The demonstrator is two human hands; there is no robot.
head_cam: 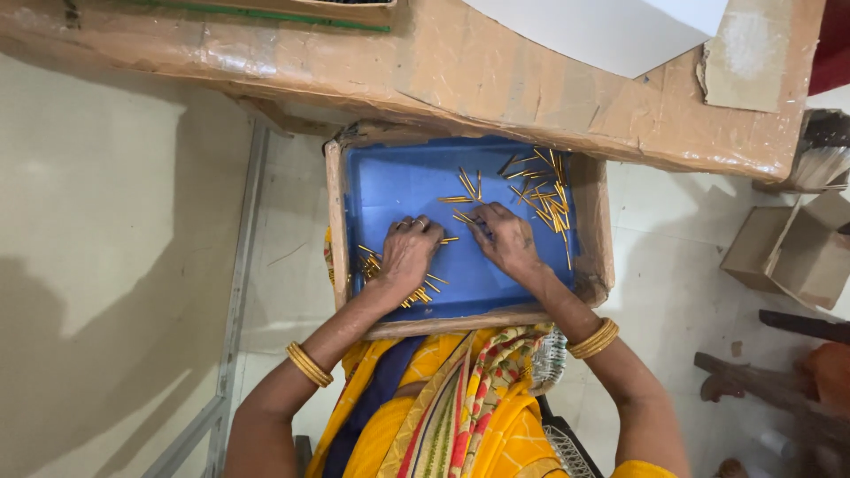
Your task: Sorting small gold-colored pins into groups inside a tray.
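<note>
A shallow cardboard tray (335, 221) with a blue lining rests on my lap. Several thin brass pins lie scattered in it, with a loose pile (542, 196) at the far right and a smaller cluster (370, 263) at the near left. My left hand (409, 255) lies palm down on the blue lining, fingers curled over a few pins beside the left cluster. My right hand (503, 237) is just right of it, fingertips pinching at a pin (464, 218) in the middle of the tray. Both wrists wear gold bangles.
A cardboard-covered table edge (460, 71) overhangs the tray's far side, with a white sheet (611, 31) on top. Open cardboard boxes (792, 248) stand on the floor at the right. A metal frame rail (239, 292) runs along the floor at the left.
</note>
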